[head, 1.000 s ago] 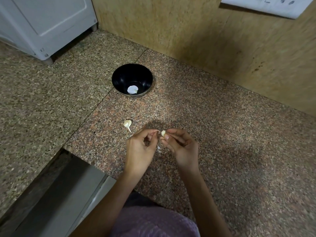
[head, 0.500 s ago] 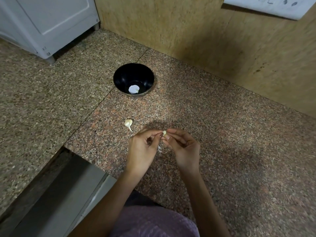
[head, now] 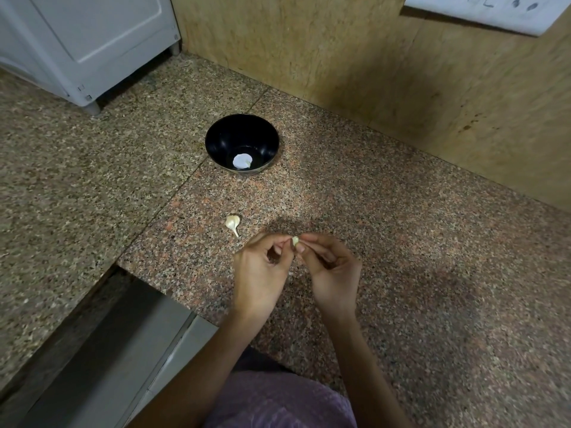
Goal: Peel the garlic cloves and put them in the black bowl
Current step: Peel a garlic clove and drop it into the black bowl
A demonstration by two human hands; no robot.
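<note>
One held clove [head: 295, 240], one loose clove [head: 232, 222], black bowl [head: 222, 140], white appliance [head: 92, 41]

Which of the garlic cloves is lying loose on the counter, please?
The tailed clove, lying alone on the counter; the other clove is pinched between the left hand and the right hand.

Glossy black noted on bowl [head: 228, 134], pale spot at bottom — counter [head: 401, 242] speckled pink-brown granite. Loose garlic clove [head: 231, 222] creamy white, wall [head: 340, 57] mottled tan, garment [head: 278, 403] purple-ish.
</note>
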